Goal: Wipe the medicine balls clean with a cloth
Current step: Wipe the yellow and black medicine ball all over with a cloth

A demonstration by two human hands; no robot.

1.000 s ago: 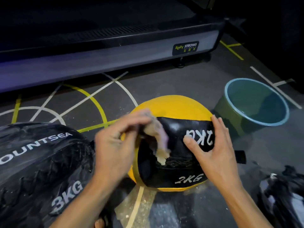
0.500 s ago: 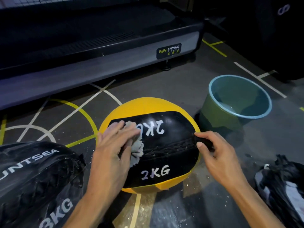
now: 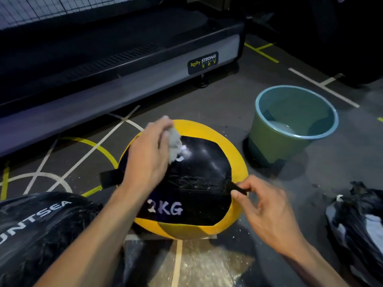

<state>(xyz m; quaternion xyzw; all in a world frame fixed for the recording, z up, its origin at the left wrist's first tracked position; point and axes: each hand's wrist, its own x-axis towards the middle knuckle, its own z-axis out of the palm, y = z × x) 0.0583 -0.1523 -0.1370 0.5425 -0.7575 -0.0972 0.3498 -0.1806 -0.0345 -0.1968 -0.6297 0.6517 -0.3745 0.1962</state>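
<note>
- the floor (image 3: 207,104) is dark grey matting, crossed by white lines and a curving yellow line to the left of the ball, with more yellow and white markings toward the far right corner.
- pale specks and a damp-looking light patch (image 3: 199,264) lie on the floor just in front of the ball.
- a yellow and black medicine ball (image 3: 207,172) marked "2kg" sits on the floor at the centre, a black strap sticking out on each side.
- the left hand (image 3: 148,160) is closed around a bunched pale cloth (image 3: 175,145) and presses it on the upper left of the ball's black panel, which looks glossy and wet.
- the right hand (image 3: 267,216) pinches the black strap (image 3: 238,188) at the ball's right side between thumb and fingers; the hand is somewhat blurred.
- a second, black medicine ball (image 3: 39,230), with white lettering, lies at the lower left, near the yellow one.
- a green bucket with a blue rim (image 3: 275,146) stands on the floor to the right and beyond the ball, with a little water in the bottom.
- a long low machine base (image 3: 124,83), grey and black with a "body strong" label, runs across the back; mesh shows at the top left.
- crumpled black and grey plastic (image 3: 358,224) lies at the right edge.
- the room is dim, and the far right is almost black.
</note>
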